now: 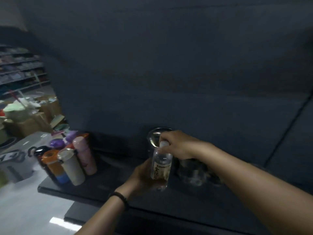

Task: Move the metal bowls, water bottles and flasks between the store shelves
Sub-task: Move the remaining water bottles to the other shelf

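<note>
While your left grip (140,173) wraps the clear water bottle (160,167) and your right grip (176,145) pinches its white cap (164,143), it stands upright at the dark shelf (101,187); its label text is too blurred to read.

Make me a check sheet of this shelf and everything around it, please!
surface: dark shelf, holding the goods.
job's things: clear water bottle with white cap; bunch of coloured flasks at the shelf's left end; shiny blurred things right of the bottle, kind unclear.
clutter: nothing seen.
grips: left hand holds the bottle's body; right hand grips its cap.
cables: nothing seen.
surroundings: cardboard boxes and far store shelves at left.
</note>
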`<state>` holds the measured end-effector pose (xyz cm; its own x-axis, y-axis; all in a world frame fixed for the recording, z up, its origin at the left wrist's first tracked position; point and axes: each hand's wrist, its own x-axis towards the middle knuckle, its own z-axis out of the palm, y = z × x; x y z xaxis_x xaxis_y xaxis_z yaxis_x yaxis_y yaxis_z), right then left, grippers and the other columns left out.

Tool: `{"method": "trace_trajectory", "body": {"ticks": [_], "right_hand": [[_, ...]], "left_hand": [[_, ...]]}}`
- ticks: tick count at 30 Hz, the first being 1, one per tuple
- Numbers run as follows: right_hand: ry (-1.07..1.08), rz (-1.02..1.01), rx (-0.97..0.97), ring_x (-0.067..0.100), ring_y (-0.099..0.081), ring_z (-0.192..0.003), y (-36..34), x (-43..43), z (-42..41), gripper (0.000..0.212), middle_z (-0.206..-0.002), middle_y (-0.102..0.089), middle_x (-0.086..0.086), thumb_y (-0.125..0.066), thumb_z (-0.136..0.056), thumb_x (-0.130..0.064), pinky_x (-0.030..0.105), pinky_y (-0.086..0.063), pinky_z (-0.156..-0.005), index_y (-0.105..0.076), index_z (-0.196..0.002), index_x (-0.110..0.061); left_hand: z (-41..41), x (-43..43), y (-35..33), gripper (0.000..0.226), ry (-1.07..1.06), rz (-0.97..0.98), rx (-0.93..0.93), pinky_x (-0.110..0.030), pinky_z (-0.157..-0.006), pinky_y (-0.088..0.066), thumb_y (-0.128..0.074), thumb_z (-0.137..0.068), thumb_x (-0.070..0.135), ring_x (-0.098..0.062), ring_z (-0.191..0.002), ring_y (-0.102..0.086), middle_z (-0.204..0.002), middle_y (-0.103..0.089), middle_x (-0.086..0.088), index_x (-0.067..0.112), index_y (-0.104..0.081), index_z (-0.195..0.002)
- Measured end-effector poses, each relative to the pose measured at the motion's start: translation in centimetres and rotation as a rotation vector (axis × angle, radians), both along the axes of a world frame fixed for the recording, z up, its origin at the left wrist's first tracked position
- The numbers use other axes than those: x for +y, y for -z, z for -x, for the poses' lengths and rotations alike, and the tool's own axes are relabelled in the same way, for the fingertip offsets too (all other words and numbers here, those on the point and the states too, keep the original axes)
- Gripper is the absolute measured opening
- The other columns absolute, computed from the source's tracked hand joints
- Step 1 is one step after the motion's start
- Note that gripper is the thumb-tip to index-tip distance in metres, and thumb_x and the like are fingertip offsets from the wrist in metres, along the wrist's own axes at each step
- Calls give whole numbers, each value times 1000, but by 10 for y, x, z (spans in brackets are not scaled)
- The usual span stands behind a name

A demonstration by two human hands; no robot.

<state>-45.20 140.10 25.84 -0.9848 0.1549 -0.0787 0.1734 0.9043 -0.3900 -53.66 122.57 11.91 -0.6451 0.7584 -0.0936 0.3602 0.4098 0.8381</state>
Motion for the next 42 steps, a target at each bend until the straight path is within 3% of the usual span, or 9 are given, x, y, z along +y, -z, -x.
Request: {"method": "trace_trajectory", "body": {"ticks": [6, 10, 20, 26, 28, 31, 33, 37, 42], "right_hand": [[193, 90, 33, 16, -65, -91, -5, 86, -146, 24, -102, -70, -4, -71, -95, -45, 33, -51, -72, -68, -106, -23], [333, 171, 57, 14, -71, -85, 6, 144, -261, 25, -94, -74, -6, -74, -93, -46, 34, -58, -71, -69, -103, -24], [640, 176, 155, 8, -67, -91, 28, 243, -512, 21, -100, -69, -12, -75, -92, -46, 31, -53, -73, -65, -99, -29], [715, 132, 182, 0, -60, -83, 42, 290, -576, 17, -95, -67, -11, -73, -95, -39, 23, -44, -66, -65, -100, -25], [749, 98, 175, -2, -57, -79, 46, 306, -590, 20, -93, -65, -10, -73, -96, -39, 23, -41, -66, -64, -100, -22], [804, 61, 128, 6, -58, -80, 50, 336, -607, 23, -93, -64, -5, -70, -97, -35, 24, -39, -65, -63, -103, -14], [830, 45, 71, 15, -61, -86, 52, 358, -620, 24, -96, -65, -2, -68, -97, -34, 24, -39, -64, -62, -106, -12], [857, -25, -40, 25, -64, -102, 66, 404, -647, 27, -112, -67, 7, -64, -100, -30, 31, -44, -76, -63, -118, -9], [839, -38, -93, 32, -64, -117, 95, 462, -681, 32, -128, -65, 11, -62, -104, -28, 41, -53, -97, -63, -130, -9]], "left_hand": [[-133, 98, -8, 53, 217, -118, -110, -49, -102, -62, -95, -72, 24, -22, -113, -77, -116, -81, -3, 20, -71, -119], [-231, 162, -11, 34, 305, -52, -50, -48, -98, -63, -90, -80, 20, -15, -105, -79, -108, -83, 1, 20, -75, -111], [-440, 303, 11, 58, 471, 12, -7, -36, -93, -65, -97, -67, 39, -1, -98, -78, -108, -82, 14, 31, -69, -116], [-491, 385, 27, 46, 557, 46, -101, -35, -91, -65, -94, -79, 28, -2, -96, -77, -106, -82, 10, 27, -67, -116], [-507, 415, 31, 43, 590, 65, -146, -24, -82, -61, -89, -85, 23, 0, -95, -74, -111, -78, 8, 27, -61, -118], [-532, 451, 35, 36, 629, 57, -211, -7, -63, -51, -77, -94, 3, 11, -77, -69, -106, -71, 1, 27, -55, -110], [-545, 474, 42, 38, 638, 54, -219, -9, -63, -52, -77, -93, 4, 5, -81, -68, -110, -69, 0, 26, -53, -114], [-571, 508, 52, 54, 658, 104, -223, -41, -99, -59, -82, -84, 29, -7, -105, -69, -114, -69, 13, 54, -48, -117], [-613, 554, 53, 57, 651, 84, -266, -17, -75, -54, -73, -97, 6, 4, -93, -65, -107, -67, 16, 41, -44, -131]]}}
